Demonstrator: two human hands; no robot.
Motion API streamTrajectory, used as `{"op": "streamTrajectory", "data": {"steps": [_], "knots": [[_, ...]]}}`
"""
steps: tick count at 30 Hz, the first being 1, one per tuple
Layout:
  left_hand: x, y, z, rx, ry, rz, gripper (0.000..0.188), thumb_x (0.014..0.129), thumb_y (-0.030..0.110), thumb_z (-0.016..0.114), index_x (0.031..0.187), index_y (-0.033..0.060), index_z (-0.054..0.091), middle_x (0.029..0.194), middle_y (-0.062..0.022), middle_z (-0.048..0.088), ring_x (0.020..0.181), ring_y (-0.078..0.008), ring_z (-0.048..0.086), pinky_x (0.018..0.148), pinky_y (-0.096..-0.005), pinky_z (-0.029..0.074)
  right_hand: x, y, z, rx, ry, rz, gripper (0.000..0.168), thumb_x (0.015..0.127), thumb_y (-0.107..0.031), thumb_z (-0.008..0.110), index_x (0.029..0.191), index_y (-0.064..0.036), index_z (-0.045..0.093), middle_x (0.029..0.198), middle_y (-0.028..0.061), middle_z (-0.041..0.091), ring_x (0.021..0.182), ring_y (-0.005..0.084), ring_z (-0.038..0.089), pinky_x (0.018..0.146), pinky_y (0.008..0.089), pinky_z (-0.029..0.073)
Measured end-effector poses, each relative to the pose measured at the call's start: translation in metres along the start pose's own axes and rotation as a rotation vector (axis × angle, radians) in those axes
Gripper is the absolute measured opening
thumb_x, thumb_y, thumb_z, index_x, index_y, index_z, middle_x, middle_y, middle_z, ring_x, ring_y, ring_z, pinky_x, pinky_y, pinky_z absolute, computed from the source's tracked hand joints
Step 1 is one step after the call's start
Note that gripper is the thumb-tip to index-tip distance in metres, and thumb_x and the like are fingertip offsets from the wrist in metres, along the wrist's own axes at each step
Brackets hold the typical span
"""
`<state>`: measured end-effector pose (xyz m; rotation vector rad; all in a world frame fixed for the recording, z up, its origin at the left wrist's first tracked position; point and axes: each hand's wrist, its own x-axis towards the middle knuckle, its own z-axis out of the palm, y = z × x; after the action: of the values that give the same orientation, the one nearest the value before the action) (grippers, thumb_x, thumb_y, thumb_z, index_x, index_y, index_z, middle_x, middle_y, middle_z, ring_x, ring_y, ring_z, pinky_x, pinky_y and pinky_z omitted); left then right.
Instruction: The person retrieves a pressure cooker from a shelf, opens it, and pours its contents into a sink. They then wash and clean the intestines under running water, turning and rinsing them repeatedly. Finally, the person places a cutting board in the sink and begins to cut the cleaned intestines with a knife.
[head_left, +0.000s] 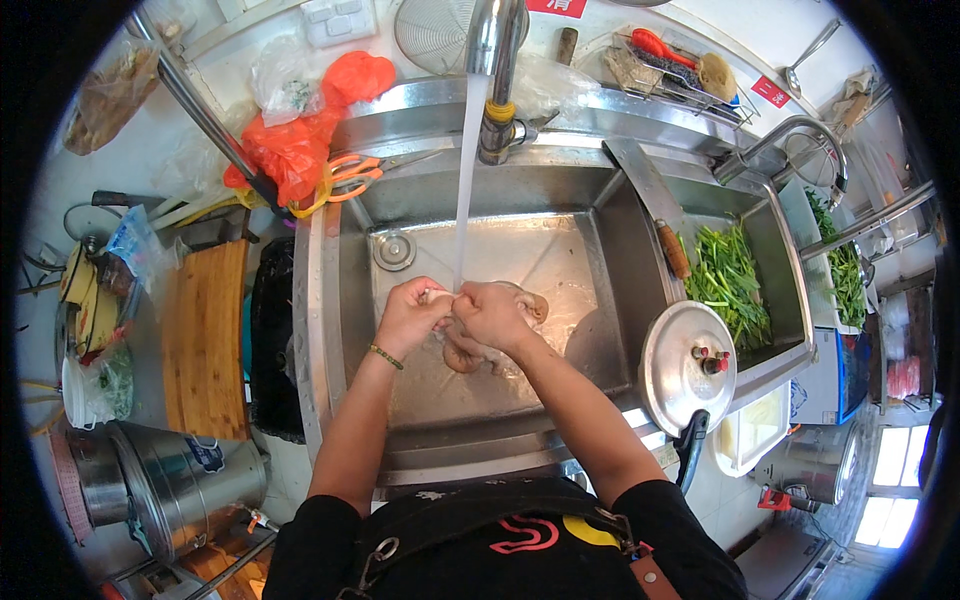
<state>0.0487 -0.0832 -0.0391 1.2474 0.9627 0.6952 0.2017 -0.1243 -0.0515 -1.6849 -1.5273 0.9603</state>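
Observation:
Over a stainless steel sink basin (559, 401), my left hand (409, 313) and my right hand (489, 315) meet, both pinching a pale, wet piece of meat or offal. More of that soft pale and tan meat (461, 358) lies on the basin floor under my hands; its exact kind cannot be told. A stream of water (469, 165) runs from the metal tap (484, 56) down to where my fingers meet. My fingers hide most of the held part. The drain (394, 251) sits at the basin's far left corner.
A cleaver (649, 187) rests on the divider, beside a second basin with green vegetables (726, 281). Nearer stands a pressure cooker lid (686, 367). Orange-handled scissors (356, 176) and red plastic bags (292, 146) lie at the back left. A wooden cutting board (206, 337) is at left.

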Motion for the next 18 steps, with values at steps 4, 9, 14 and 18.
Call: {"op": "streamTrajectory", "data": {"steps": [4,9,14,18], "knots": [[-0.003,0.001,0.004,-0.067,0.067,0.018,0.005,0.08,0.005,0.059,0.08,0.001,0.057,0.067,-0.0019,0.058,0.053,-0.0057,0.05,0.046,-0.0205,0.039,0.01,0.013,0.01,0.317,0.096,0.06,0.022,0.08,-0.018,0.053,0.077,0.002,0.06,0.057,0.0098,0.056,0.051,0.0169,0.055,0.05,0.0319,0.044],[-0.004,-0.002,-0.005,-0.117,0.125,0.042,0.004,0.081,0.007,0.059,0.081,0.0024,0.058,0.069,-0.0012,0.058,0.053,-0.0053,0.049,0.048,-0.0197,0.039,-0.002,-0.018,-0.013,0.627,-0.044,0.338,0.02,0.083,-0.019,0.052,0.073,-0.003,0.059,0.052,0.001,0.049,0.041,0.0095,0.044,0.037,0.0268,0.033],[0.005,-0.002,-0.031,-0.178,0.31,0.086,0.005,0.082,0.011,0.061,0.083,0.0057,0.059,0.072,-0.0002,0.059,0.057,-0.0049,0.05,0.05,-0.0188,0.04,-0.009,0.011,-0.032,0.797,-0.016,0.35,0.017,0.083,-0.017,0.052,0.071,-0.006,0.055,0.052,-0.0001,0.044,0.039,0.0101,0.039,0.033,0.0257,0.027],[0.007,-0.004,-0.05,-0.059,0.262,0.103,0.011,0.081,0.011,0.067,0.083,0.0053,0.058,0.074,-0.0002,0.06,0.056,-0.0045,0.049,0.049,-0.0192,0.041,-0.009,0.012,-0.05,0.979,0.085,0.392,0.018,0.085,-0.016,0.053,0.071,-0.005,0.054,0.053,0.0007,0.044,0.04,0.0105,0.038,0.036,0.0241,0.029]]}}
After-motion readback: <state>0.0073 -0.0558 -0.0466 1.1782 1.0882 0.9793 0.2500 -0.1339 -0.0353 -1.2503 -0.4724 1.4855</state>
